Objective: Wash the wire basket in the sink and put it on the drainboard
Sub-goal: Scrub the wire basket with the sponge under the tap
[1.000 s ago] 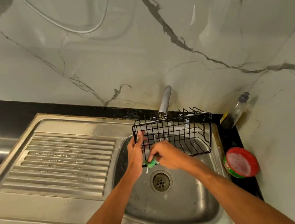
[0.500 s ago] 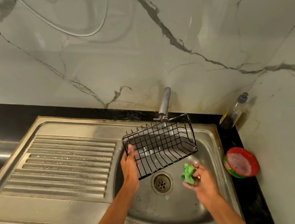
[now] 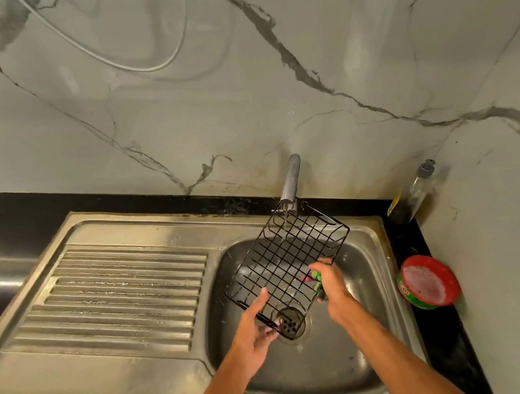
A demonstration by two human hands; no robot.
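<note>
I can read no lettering: the label on the round red-lidded tub [image 3: 427,281] and the yellow label on the bottle [image 3: 413,193] in the corner are too blurred. My left hand [image 3: 258,322] grips the lower corner of the wire basket [image 3: 288,256], thumb over the rim, holding it tilted above the sink [image 3: 372,247] under the tap [image 3: 291,177]. My right hand [image 3: 329,282] is closed on a green scrubber [image 3: 317,280], pressed against the basket's right edge; the drainboard [image 3: 115,294] lies to the left.

Head view, downward, close over sink [image 3: 372,247]
</note>
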